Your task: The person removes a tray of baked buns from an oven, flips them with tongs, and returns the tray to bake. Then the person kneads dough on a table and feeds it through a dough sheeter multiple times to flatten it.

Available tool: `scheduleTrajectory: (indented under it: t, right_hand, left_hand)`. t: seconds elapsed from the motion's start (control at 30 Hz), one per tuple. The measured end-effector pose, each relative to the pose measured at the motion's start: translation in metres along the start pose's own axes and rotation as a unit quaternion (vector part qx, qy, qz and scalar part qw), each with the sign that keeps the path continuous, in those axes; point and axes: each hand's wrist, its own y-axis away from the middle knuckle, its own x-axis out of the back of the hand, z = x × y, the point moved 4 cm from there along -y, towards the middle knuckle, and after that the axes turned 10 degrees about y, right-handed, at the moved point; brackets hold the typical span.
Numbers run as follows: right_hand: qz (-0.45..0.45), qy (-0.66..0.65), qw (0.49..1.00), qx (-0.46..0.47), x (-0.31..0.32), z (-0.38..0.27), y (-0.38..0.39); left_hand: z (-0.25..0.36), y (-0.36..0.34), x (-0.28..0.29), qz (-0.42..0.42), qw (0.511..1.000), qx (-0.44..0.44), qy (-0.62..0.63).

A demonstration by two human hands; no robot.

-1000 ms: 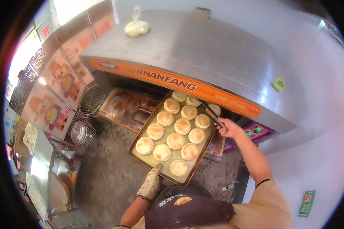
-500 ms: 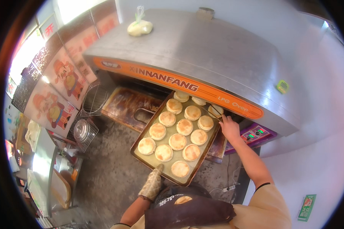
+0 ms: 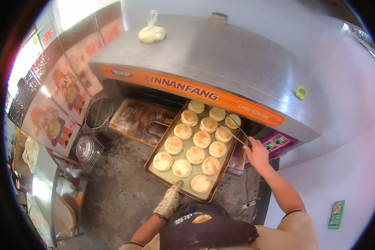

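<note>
My left hand, in a quilted oven mitt, grips the near edge of a dark-rimmed baking tray, its thumb over the rim. The tray slants out of the oven mouth. Round, flat golden breads with browned tops lie on it in rows. My bare right hand is closed round thin metal tongs. Their two arms stand apart over the breads at the tray's far right. One arm crosses the corner bread, the other the bread nearer me. Neither bread is visibly lifted.
The steel oven stands ahead, with a lit control panel at right. A brown metal oven door hangs left of the tray. Wire racks stand at left, beyond a counter. A cable with a plug lies on the floor.
My right hand has drawn back a little toward me and to the right. The tongs' arms have spread wider. The mitt still holds the tray, which stays nearly where it was.
</note>
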Motion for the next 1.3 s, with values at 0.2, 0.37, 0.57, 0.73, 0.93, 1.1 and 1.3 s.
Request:
scheduleTrajectory:
  t: [0.2,0.37,0.57,0.73,0.93,1.1,1.3]
  right_hand:
    - [-0.319,-0.457,0.801,-0.219,-0.089,-0.006,-0.081]
    - [-0.403,-0.597,0.586,-0.372,-0.105,-0.033,-0.136]
    - [-0.441,-0.659,0.461,-0.399,-0.135,-0.055,-0.148]
    - [-0.412,-0.691,0.479,-0.352,-0.183,-0.071,-0.141]
    - [-0.108,-0.224,0.969,-0.011,-0.191,-0.042,-0.133]
    - [0.028,0.077,0.988,0.133,-0.097,-0.068,-0.105]
    - [-0.006,0.102,0.989,0.106,-0.048,-0.069,-0.073]
  left_hand:
    - [0.0,0.001,-0.009,0.002,1.0,0.01,-0.009]
    - [-0.003,-0.002,-0.012,0.015,1.0,-0.003,-0.005]
    - [-0.006,-0.001,-0.013,0.039,0.999,-0.024,-0.004]
    - [-0.006,-0.003,-0.013,0.056,0.998,-0.035,-0.007]
    - [-0.006,-0.004,-0.011,0.058,0.998,-0.028,-0.009]
    - [-0.003,-0.003,-0.005,0.053,0.998,-0.021,-0.014]
    - [0.004,-0.001,-0.001,0.03,0.999,0.009,-0.033]
